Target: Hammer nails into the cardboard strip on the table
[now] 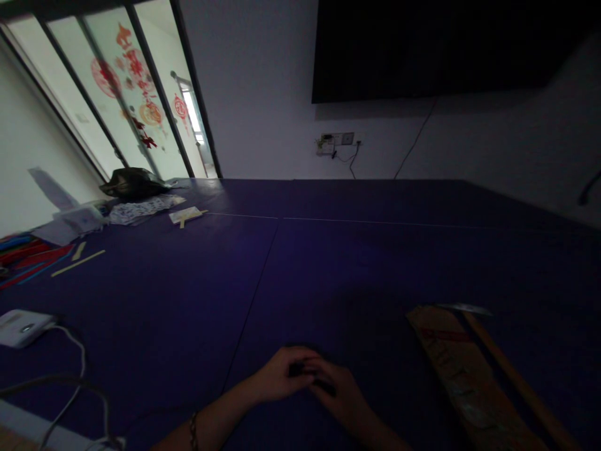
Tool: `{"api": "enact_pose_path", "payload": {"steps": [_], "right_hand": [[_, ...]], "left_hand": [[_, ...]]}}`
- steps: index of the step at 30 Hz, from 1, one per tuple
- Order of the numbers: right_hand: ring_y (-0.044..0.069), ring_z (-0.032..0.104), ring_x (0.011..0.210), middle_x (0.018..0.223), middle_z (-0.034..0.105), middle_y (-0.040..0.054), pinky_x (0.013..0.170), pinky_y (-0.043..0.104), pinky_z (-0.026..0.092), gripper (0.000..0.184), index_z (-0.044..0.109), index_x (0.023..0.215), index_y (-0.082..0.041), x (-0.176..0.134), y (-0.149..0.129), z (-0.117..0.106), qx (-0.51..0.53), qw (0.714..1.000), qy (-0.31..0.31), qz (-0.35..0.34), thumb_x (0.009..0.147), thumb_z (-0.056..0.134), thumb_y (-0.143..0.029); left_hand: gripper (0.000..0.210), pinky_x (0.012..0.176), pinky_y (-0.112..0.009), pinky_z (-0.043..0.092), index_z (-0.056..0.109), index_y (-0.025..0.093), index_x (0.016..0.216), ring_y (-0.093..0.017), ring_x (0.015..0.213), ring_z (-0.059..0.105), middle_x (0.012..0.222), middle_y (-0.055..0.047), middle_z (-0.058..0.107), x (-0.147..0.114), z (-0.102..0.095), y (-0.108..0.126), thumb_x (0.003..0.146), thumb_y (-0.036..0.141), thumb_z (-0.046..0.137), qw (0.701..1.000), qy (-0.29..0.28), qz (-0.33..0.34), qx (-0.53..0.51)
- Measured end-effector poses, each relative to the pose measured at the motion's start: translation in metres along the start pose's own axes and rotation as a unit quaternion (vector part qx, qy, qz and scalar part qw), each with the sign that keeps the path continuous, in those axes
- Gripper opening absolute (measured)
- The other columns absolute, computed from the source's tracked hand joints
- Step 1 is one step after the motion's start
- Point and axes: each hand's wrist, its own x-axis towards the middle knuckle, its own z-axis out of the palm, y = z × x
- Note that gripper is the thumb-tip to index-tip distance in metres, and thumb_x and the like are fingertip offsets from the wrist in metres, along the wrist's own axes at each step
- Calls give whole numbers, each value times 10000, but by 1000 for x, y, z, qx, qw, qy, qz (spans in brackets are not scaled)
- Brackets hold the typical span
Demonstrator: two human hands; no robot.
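My left hand [284,374], with a bracelet [193,431] on its wrist, meets my right hand [342,391] low in the middle of the view. The fingers of both are curled, and their tips touch over the purple table top [300,282]. A dark patch shows between them; whether that is a small object or shadow, I cannot tell. To the right lies a flat brown package [462,369], crumpled and taped. Along it runs a long wooden handle [509,373] with a thin metal head [467,309] at its far end.
At left, a white device [23,327] has a pale cable [83,357]. Farther back are red and blue strips [35,258], yellow strips [79,263], papers [143,210] and a black bag [134,183]. A dark screen [422,50] hangs above a wall socket [347,138].
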Motion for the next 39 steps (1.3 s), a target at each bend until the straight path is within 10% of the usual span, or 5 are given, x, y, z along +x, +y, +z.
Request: {"api": "enact_pose_path", "payload": {"steps": [39], "right_hand": [[221, 661, 885, 960, 702, 96, 789, 321, 526, 218, 642, 929, -183, -2, 3, 0, 10, 1000, 6, 9, 733, 552, -210]], "left_hand": [[277, 791, -286, 436, 584, 128, 1031, -184, 882, 562, 961, -80, 616, 0, 0, 5, 784, 239, 526, 1000, -5, 23, 18]]}}
